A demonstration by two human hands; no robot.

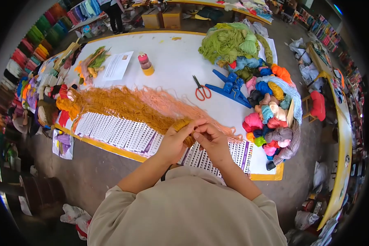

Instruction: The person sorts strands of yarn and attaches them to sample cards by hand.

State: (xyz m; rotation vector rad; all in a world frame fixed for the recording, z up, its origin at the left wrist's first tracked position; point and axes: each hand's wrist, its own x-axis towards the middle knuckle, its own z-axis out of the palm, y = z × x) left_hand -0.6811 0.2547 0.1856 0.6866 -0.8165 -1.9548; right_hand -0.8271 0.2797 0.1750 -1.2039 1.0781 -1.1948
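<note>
A long hank of golden-brown yarn (123,104) stretches across the table, its near end gathered in my hands. My left hand (177,139) is closed round that end, with a mustard bundle showing above the thumb. My right hand (212,141) has its fingers pinched together beside it, at the yarn's end; a thin strand between the fingers is too small to make out clearly. Behind the brown hank lies loose peach yarn (172,104), running to the right past my right hand. Under both are printed cards (119,133) with rows of dark dots.
Red-handled scissors (202,92) and a blue plastic winder-like device (229,88) lie beyond my hands. Colourful yarn balls (270,110) and green yarn (227,43) pile up at the right. Thread cones (145,64) and a paper sheet (118,65) are further back. A person stands behind the table.
</note>
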